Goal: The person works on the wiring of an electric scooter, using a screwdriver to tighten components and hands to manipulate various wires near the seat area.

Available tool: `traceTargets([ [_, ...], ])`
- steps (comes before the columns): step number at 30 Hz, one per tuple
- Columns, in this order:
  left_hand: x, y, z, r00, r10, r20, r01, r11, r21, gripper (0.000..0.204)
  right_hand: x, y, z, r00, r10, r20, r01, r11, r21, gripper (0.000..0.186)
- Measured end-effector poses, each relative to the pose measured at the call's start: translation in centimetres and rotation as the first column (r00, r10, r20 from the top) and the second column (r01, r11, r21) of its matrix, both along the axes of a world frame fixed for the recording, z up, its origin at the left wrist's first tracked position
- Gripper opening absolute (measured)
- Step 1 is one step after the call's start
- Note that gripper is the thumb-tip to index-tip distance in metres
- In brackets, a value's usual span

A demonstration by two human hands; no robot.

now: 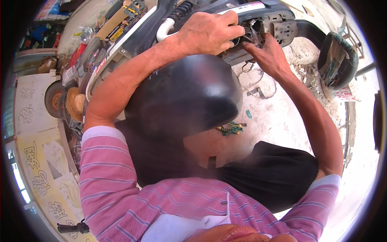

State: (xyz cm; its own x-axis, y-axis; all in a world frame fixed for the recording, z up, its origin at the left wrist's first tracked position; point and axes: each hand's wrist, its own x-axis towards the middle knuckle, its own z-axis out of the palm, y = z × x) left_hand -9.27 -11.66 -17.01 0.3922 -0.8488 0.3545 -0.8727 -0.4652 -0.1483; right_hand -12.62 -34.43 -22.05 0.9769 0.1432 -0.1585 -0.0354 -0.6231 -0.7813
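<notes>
The rear end of a scooter or motorbike (pixel 250 8), with dark and white trim, lies across the top of the view. Wires (pixel 253 35) show in an opening in its underside. My left hand (pixel 210 33) is at the opening's left edge, fingers curled and pressed together; whatever is in them is hidden. From the right, my right hand (pixel 269 54) reaches in with its thumb by the wires and its other fingertips partly hidden. It pinches something too small to make out. A metal bracket (pixel 284 33) sits just right of that hand. Below my left hand is a glossy black seat (pixel 189 94).
A black mudguard-like part (pixel 338 60) with torn plastic hangs at right. Green and yellow scraps (pixel 231 129) and a thin looped wire (pixel 258 86) lie on the pale floor (pixel 278 117). Boxes (pixel 115 26), a straw hat (pixel 74 104) and clutter crowd the left.
</notes>
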Motion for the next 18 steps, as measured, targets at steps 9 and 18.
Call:
traceTargets([
  [9, -0.1, 0.3, -0.4, 0.999, -0.016, -0.029, 0.014, 0.998, -0.068, 0.025, -1.6, -1.5, 1.0, 0.995, 0.036, 0.088, -0.017, 0.977, -0.212, 0.079],
  [18, -0.1, 0.4, -0.6, 1.000, -0.010, -0.024, 0.007, 0.993, -0.117, 0.020, -3.8, 0.1, 2.3, 0.971, 0.053, 0.234, -0.042, 0.998, -0.054, 0.030],
])
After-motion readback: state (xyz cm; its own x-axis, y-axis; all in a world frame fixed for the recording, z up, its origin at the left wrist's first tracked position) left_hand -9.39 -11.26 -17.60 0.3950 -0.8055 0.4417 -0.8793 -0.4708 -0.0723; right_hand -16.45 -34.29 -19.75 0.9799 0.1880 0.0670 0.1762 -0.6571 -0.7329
